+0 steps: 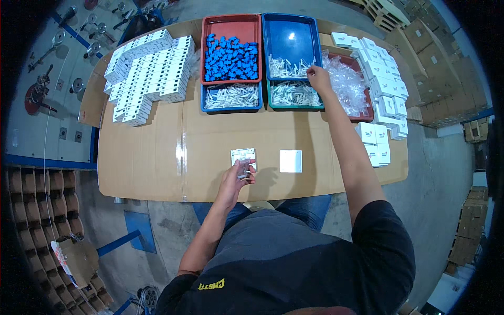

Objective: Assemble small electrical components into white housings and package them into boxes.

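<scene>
My left hand (236, 181) is near the table's front edge, its fingers closed around a small clear plastic piece (243, 169). Just beyond those fingers, and partly behind them, lies a white square switch-like unit (242, 154). A flat white square plate (291, 161) rests to its right. Reaching far forward, my right hand (318, 79) is at the right edge of the upper blue tray (291, 39), beside small slim white pieces (287, 68). Its fingers are pinched together; what they hold, if anything, is too small to make out.
A red tray (231, 21) holds blue parts; blue (231, 110) and green (296, 108) trays below contain slim white pieces. Clear plastic pieces (346, 86) fill a red tray at right. White units (149, 73) are stacked left, white boxes (386, 79) right, on the cardboard-covered table (147, 157).
</scene>
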`<state>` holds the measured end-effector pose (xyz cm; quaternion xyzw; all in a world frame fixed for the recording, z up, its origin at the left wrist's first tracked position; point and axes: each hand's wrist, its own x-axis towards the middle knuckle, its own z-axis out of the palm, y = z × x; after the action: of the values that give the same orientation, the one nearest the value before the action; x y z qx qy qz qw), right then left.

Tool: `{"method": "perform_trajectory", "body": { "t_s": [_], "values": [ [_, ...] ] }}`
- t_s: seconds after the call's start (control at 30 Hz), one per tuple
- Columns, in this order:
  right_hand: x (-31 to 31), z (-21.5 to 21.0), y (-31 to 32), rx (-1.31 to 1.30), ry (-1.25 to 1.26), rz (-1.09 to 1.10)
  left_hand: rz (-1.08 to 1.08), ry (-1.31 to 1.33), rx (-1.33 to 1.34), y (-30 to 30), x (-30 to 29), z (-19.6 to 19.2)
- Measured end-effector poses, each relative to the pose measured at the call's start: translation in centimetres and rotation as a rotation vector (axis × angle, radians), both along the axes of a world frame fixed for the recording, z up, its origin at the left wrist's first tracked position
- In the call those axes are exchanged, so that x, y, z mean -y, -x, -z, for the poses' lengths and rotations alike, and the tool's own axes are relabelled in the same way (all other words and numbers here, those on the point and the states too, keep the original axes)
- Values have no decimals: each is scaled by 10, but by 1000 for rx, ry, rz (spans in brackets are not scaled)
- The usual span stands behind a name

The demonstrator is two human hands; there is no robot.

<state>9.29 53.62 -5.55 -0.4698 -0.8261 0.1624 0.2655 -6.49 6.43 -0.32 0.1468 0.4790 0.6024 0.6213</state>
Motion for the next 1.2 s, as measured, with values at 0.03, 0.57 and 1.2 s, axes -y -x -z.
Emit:
{"method": "perform_trajectory", "body": {
  "t_s": [0.03,0.57,1.2],
  "values": [
    [-3,1,4,-2,3,0,-3,-3,15,0,0,0],
    [-14,7,21,160,-85,-197,12,14,8,2,1,5],
    [17,-27,6,-907,553,146,44,-8,19,-2,-6,-9]
  ]
}}
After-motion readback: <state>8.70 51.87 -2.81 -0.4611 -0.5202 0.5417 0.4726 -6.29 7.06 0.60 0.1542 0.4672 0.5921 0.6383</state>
